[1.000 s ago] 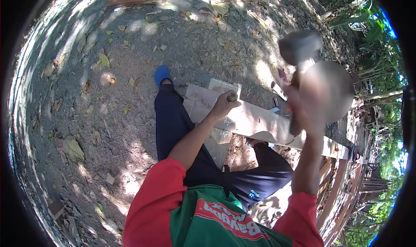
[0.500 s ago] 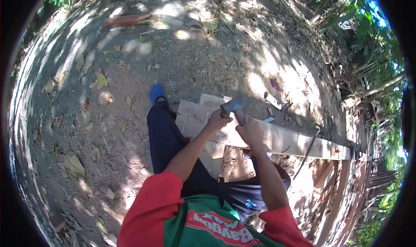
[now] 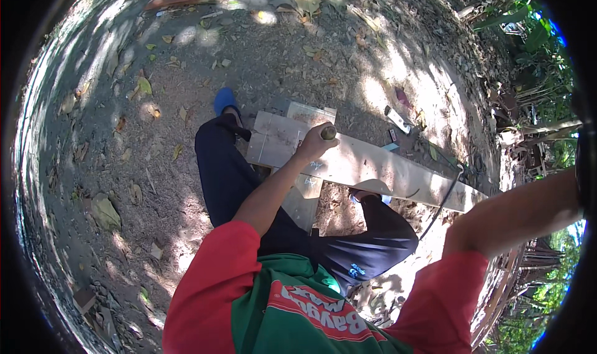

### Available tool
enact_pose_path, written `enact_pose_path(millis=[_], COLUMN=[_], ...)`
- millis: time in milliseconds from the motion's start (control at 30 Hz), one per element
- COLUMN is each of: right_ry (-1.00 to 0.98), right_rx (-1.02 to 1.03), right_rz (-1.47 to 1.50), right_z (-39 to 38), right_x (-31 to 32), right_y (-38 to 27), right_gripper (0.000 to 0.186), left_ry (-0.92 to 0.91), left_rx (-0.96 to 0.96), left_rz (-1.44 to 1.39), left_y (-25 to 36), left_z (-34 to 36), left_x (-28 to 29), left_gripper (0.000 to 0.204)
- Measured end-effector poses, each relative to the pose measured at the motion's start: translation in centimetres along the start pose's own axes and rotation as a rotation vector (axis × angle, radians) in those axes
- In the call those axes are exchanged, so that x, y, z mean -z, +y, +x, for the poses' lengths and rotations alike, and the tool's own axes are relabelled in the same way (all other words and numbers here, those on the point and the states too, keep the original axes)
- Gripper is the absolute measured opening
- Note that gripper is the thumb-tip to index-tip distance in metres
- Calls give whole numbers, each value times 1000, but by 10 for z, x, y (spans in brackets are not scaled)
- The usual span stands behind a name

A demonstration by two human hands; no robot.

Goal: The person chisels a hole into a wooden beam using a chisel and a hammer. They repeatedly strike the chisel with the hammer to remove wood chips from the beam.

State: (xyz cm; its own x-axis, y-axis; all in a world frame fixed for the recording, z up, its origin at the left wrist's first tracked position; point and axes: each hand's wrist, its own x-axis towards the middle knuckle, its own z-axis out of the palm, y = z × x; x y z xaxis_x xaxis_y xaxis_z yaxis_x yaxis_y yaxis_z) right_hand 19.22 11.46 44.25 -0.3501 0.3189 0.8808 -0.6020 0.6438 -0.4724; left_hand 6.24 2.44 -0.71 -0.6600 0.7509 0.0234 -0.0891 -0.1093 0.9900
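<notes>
My left hand (image 3: 313, 146) is closed around an upright tool whose rounded wooden handle top (image 3: 328, 132) sticks out above the fist. It stands on a long pale wooden plank (image 3: 398, 170) that lies across my legs. My right forearm (image 3: 516, 214) is raised out to the right, and its hand is cut off by the picture's rim. Short pale boards (image 3: 273, 139) lie under the plank's left end.
I sit on bare earth strewn with dry leaves, legs in dark trousers, a blue sandal (image 3: 225, 99) on my left foot. A white object (image 3: 397, 119) and a small box (image 3: 393, 134) lie beyond the plank. A dark cord (image 3: 444, 198) crosses the plank. Stacked timber is at lower right.
My right hand swung down from a raised position beside the tool in the left hand, then lifted away to the right and out of sight. The left hand stayed on the tool.
</notes>
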Motion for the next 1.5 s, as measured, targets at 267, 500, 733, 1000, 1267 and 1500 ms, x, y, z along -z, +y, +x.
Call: enact_pose_path(millis=[267, 500, 733, 1000, 1267, 1500], right_ry=[-590, -487, -538, -394, -213, 38], right_rx=[-882, -1529, -1710, -1705, -1160, -381], right_rz=[-660, -540, -677, -503, -452, 142], right_z=[-302, -406, -468, -448, -200, -107], right_x=[-10, 82, 82, 86, 33, 19], right_y=[146, 166, 165, 166, 95, 44], right_gripper=[31, 10, 18, 12, 19, 14], left_ry=[100, 54, 203, 265, 169, 163], left_rx=[-87, -6, 99, -6, -101, -225], left_rz=[141, -204, -197, -249, -29, 80], left_y=[-16, -16, -7, 20, 13, 1], left_z=[3, -23, -8, -12, -17, -35], left_x=[18, 67, 77, 49, 21, 2], left_gripper=[40, 15, 15, 16, 19, 16])
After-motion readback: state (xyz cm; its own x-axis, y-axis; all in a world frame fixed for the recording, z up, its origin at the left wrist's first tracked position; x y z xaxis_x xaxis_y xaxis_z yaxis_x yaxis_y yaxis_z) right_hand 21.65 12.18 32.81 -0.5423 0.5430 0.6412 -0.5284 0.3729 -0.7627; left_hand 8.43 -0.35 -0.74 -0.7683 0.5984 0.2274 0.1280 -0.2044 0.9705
